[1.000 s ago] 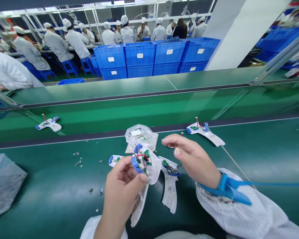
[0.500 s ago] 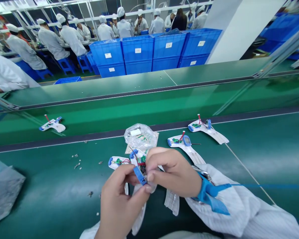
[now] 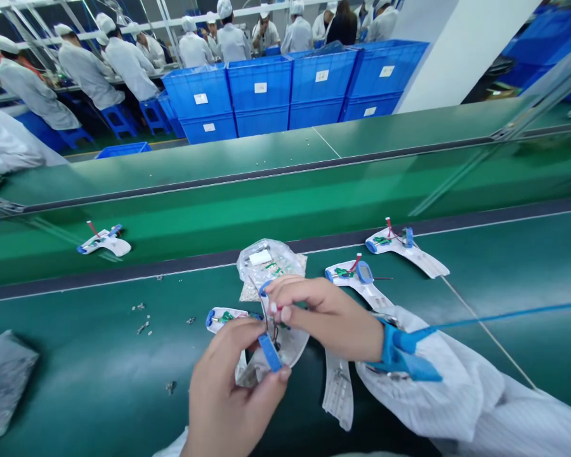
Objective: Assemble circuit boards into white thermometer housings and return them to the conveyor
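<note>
1. Moved since the earlier frame: my right hand (image 3: 323, 311) has risen toward the upper end of the white plastic housing (image 3: 292, 346).
2. At far left, a grey plastic bag (image 3: 2, 381) lies on the green conveyor belt (image 3: 99, 374), with small metal parts (image 3: 143, 325) scattered to its right. On the farther belt (image 3: 219, 219), a white wired unit (image 3: 103, 242) sits apart.
3. Just left of my hands, a second wired unit (image 3: 226, 319) lies flat, with a clear plastic bag (image 3: 266, 261) behind the housing.
4. My left hand (image 3: 233, 381) is clenched on the housing's lower part, holding it tilted above the belt, with a blue clip (image 3: 269, 352) against the fingers.
5. My right hand's fingers (image 3: 285, 303) curl at the housing's upper end and touch it. I cannot tell whether they grip.
6. A blue wrist strap (image 3: 400, 349) circles my right wrist, and its cord (image 3: 499, 316) runs off right.
7. Further right, a unit with a blue display (image 3: 356, 276) lies beside another wired unit (image 3: 404, 249).
</note>
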`<action>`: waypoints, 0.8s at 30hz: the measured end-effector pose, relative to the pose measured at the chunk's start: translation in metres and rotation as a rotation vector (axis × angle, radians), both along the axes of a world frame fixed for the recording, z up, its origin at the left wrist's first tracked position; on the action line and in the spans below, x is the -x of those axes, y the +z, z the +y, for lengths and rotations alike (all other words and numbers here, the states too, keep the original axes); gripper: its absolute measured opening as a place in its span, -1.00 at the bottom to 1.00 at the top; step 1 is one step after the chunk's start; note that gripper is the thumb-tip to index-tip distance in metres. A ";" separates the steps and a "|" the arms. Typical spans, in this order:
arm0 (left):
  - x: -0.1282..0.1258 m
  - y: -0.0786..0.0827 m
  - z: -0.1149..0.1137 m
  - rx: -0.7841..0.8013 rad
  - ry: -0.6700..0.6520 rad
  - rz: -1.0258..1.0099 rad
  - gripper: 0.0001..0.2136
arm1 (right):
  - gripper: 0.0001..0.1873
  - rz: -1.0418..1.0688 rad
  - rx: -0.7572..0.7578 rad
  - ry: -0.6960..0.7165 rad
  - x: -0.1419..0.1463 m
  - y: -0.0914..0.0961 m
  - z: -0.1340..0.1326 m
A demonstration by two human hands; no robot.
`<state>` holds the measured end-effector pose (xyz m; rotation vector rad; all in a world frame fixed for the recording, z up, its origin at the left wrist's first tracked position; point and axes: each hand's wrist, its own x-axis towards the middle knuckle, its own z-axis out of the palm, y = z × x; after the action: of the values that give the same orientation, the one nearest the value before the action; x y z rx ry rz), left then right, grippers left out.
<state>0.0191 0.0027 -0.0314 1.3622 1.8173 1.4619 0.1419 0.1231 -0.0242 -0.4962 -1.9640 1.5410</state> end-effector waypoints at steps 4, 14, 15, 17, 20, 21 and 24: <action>-0.007 0.001 0.002 0.131 0.100 -0.359 -0.78 | -0.80 0.093 0.153 -0.079 -0.002 0.001 0.001; -0.020 0.015 -0.002 0.162 0.061 -0.694 -0.63 | -0.74 -0.082 -0.341 0.127 -0.003 0.028 -0.001; -0.020 0.016 -0.002 0.156 0.049 -0.693 -0.63 | -0.73 -0.088 -0.349 0.148 -0.003 0.028 -0.001; -0.019 0.016 -0.002 0.156 0.026 -0.680 -0.65 | -0.73 -0.099 -0.347 0.184 -0.004 0.028 0.000; -0.015 0.011 -0.003 0.151 -0.023 -0.575 -0.67 | -0.73 -0.099 -0.349 0.210 -0.004 0.029 0.001; -0.013 0.009 -0.003 0.144 -0.042 -0.510 -0.67 | -0.72 -0.103 -0.352 0.216 -0.004 0.030 0.001; -0.008 0.005 -0.005 0.123 -0.069 -0.258 -0.67 | -0.71 -0.136 -0.357 0.240 -0.004 0.032 0.001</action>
<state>0.0275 -0.0023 -0.0267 1.1098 1.6498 1.3946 0.1460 0.1246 0.0077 -0.2263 -2.4126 1.2734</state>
